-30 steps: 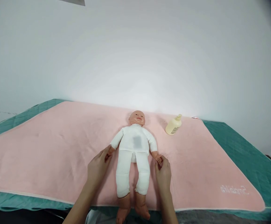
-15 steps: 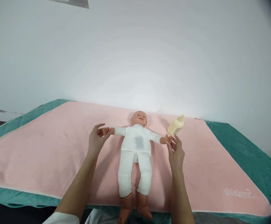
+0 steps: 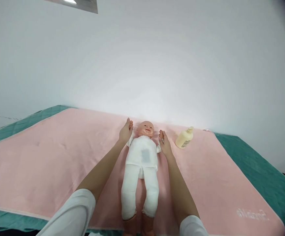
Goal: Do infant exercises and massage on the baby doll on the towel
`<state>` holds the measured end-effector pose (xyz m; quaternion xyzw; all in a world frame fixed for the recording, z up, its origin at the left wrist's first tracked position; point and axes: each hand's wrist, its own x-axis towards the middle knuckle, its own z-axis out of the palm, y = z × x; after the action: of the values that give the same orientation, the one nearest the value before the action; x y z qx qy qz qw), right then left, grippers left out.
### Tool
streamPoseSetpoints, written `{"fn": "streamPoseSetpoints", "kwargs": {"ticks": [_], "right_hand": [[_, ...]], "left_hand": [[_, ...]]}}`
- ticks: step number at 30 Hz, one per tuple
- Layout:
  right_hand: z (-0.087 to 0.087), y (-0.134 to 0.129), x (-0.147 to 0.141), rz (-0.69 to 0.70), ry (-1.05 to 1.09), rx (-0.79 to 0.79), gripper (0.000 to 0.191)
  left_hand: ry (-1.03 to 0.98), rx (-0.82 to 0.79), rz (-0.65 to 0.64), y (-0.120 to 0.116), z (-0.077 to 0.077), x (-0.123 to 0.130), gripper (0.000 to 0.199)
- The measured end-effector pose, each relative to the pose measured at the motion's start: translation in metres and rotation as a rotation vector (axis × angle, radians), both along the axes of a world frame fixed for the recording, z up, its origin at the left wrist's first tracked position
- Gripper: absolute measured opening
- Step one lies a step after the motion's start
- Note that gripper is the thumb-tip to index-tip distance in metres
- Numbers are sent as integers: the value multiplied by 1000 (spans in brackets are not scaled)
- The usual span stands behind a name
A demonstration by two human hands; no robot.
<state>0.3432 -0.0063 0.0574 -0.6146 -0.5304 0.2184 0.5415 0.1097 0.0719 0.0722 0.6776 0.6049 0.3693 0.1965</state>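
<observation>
A baby doll [image 3: 141, 164] with a white cloth body lies on its back, head toward the wall and feet toward me. Both of its arms are bent upward beside its head. My left hand [image 3: 126, 131] is closed around the doll's hand on the left side of the picture. On the other side, my right hand [image 3: 165, 144] grips the doll's other hand, whose small fingers show above mine. Part of each doll forearm is hidden behind my hands.
A pale yellow pump bottle [image 3: 184, 137] stands to the right of the doll. Under both lies a pink mat [image 3: 59, 164] on a green quilted cover [image 3: 260, 164]. The white wall [image 3: 142, 59] rises directly behind the far edge.
The doll's arms were stretched out sideways; my hands have brought them inward and up beside its head. My forearms reach farther forward, and the view has shifted slightly.
</observation>
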Motion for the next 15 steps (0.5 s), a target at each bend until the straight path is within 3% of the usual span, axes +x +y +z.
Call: {"fn": "streamPoseSetpoints", "kwargs": {"ticks": [6,15], "right_hand": [[-5,14,-10,-53,-18,1,37],[-2,33,-41,-91,-55,12,35]], "left_hand": [[147,-127,-18,16,-11,8,54],[259,-191,0,20,-27,8,51]]}}
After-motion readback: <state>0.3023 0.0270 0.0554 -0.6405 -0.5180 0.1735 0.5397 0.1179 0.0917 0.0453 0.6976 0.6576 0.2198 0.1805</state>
